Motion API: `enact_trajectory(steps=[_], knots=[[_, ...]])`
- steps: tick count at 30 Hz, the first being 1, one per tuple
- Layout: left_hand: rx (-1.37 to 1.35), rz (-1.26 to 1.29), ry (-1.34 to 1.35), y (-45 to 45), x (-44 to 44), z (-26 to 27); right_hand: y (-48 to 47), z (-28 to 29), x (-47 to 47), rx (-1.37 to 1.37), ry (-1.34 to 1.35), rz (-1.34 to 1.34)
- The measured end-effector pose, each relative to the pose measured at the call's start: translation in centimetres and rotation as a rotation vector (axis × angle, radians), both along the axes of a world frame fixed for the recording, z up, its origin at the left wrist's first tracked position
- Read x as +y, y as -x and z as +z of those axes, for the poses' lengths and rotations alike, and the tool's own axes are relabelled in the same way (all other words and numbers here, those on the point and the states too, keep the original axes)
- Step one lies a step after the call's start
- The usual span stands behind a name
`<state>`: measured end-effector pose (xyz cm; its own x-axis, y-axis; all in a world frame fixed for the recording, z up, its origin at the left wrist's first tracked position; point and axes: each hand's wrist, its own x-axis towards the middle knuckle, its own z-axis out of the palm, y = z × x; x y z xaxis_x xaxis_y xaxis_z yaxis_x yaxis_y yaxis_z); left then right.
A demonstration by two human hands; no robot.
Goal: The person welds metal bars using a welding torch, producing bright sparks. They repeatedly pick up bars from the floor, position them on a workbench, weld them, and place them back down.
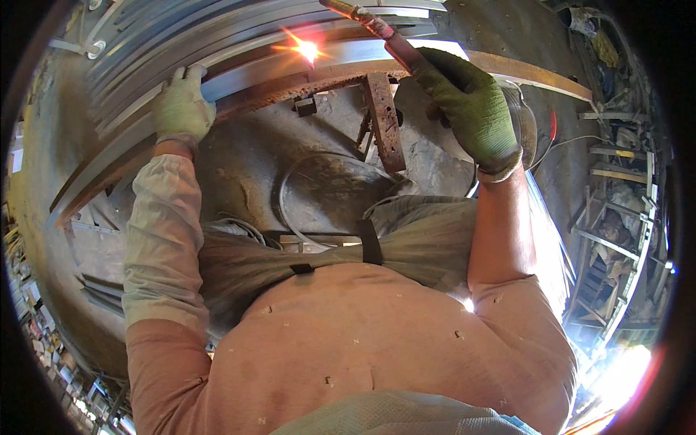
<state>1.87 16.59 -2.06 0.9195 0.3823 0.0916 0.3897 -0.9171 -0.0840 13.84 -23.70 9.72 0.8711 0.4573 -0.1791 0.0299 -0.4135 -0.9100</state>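
My left hand, in a pale green work glove, grips a long grey steel bar with its fingers over the top. The bar lies along a rusty steel beam. In its dark green glove, my right hand is closed around the handle of a welding electrode holder. The holder slants up to the left and its far end leaves the picture. A bright orange-red glow shines on the bar between my hands. Whether an electrode reaches it cannot be made out.
Several long metal bars lie side by side beyond the beam. A rusty bracket juts from the beam towards me. A cable loops over the floor by my legs. Metal frames stand at the right, near strong light.
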Motion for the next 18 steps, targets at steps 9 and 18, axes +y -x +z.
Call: enact_trajectory(steps=[9,18], knots=[[0.065,-0.009,0.086,0.7,-0.8,1.3,-0.1,-0.1,-0.3,0.002,-0.036,0.023],[-0.06,-0.066,0.697,0.6,2.5,1.2,-0.2,-0.8,-0.7,-0.008,-0.046,0.023]])
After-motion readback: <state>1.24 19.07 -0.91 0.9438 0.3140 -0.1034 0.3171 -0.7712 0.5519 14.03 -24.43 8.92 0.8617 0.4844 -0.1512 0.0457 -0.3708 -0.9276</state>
